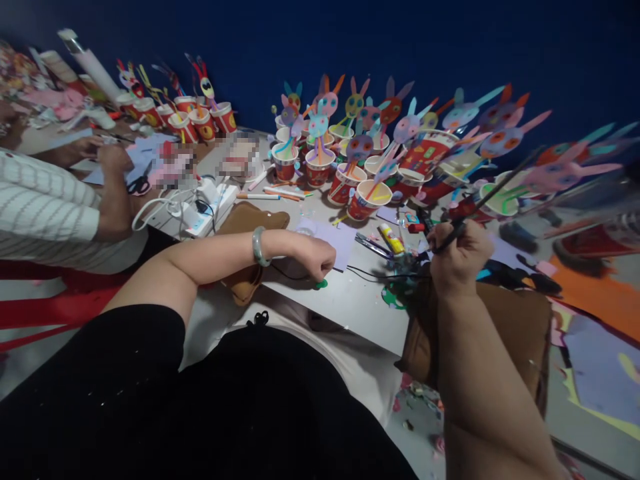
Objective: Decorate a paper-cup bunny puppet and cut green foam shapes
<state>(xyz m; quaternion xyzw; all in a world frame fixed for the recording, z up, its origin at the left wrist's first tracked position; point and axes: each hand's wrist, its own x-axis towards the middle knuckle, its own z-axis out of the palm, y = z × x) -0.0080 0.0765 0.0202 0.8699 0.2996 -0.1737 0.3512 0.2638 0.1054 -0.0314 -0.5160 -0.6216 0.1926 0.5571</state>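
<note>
My left hand (pixel 316 257), with a pale green bangle (pixel 259 246) on the wrist, is closed on the grey table (pixel 345 303) and pinches a small green paper piece (pixel 321 284). My right hand (pixel 459 256) is raised above the table edge and grips black scissors (pixel 487 195) whose blades point up and to the right. Between the two hands lie green paper scraps (pixel 393 297), a thin black cord (pixel 367 273) and a yellow glue stick (pixel 391 239).
Many paper cups (pixel 364 199) with colourful paper rabbit figures on straws crowd the back of the table. A brown bag (pixel 505 327) sits under my right forearm. Another person in a striped sleeve (pixel 47 210) works at the left, near a white power strip (pixel 210 207).
</note>
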